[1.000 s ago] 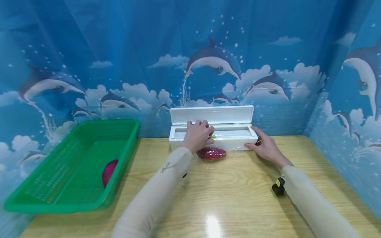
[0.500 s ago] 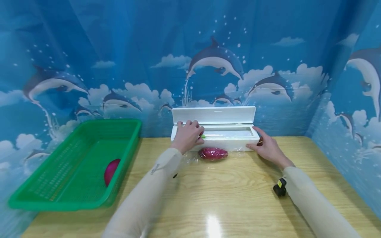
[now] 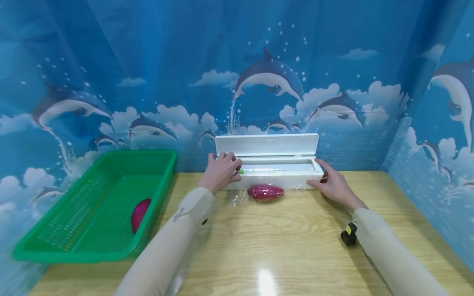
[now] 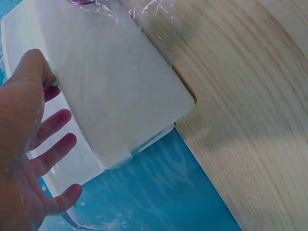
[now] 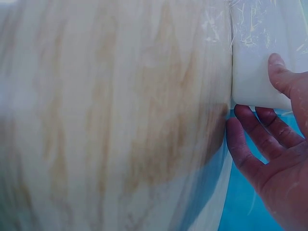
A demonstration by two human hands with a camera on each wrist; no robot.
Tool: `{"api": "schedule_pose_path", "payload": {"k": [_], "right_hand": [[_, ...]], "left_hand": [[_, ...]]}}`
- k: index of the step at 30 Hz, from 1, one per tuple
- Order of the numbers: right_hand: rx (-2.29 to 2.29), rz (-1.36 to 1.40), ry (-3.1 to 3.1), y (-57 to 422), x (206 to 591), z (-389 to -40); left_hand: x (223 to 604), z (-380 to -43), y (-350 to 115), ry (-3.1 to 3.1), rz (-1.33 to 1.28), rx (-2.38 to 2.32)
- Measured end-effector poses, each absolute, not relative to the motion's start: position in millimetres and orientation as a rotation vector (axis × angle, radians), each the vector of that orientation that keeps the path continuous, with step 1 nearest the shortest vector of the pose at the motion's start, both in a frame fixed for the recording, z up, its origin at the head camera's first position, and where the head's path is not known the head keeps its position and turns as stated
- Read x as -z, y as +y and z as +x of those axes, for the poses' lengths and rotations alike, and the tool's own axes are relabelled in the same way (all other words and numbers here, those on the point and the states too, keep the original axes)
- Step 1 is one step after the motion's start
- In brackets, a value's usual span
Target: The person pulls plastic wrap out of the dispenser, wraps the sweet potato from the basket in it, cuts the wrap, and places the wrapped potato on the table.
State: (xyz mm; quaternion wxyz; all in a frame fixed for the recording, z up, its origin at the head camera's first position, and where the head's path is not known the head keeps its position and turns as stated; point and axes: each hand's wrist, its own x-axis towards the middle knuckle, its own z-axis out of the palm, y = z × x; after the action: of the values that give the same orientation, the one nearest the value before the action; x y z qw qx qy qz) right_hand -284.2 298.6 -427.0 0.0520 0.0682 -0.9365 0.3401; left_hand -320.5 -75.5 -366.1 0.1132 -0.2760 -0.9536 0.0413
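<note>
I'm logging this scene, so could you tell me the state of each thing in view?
White box: open, upright
Lid: raised at the back
Green tab: between the left thumb and fingers
Clear film: crinkled
Front purple item: under film
Green basket: upright, holding another purple item
Left hand: pinching the tab
Right hand: gripping the box's right end

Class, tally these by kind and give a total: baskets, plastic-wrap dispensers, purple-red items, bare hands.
Baskets: 1 (green basket)
Plastic-wrap dispensers: 1 (white dispenser)
Purple-red items: 2 (basket item; item in front of the dispenser)
Bare hands: 2 (left hand; right hand)
Total: 6
</note>
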Motion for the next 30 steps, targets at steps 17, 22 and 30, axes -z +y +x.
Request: {"api": "schedule_pose_path", "payload": {"k": [17,22,30], "right_hand": [[-1.021,0.196,-2.855,300,427,-284],[-1.035,0.177,-2.85,300,426,-283],[-1.027,0.192,-2.847,299,428,-284]], "left_hand": [[366,-321,-95,-2.798,-0.779,-0.125],[365,-321,-109,-2.81,-0.74,-0.11],[363,-321,-120,-2.853,-0.734,-0.109]]}}
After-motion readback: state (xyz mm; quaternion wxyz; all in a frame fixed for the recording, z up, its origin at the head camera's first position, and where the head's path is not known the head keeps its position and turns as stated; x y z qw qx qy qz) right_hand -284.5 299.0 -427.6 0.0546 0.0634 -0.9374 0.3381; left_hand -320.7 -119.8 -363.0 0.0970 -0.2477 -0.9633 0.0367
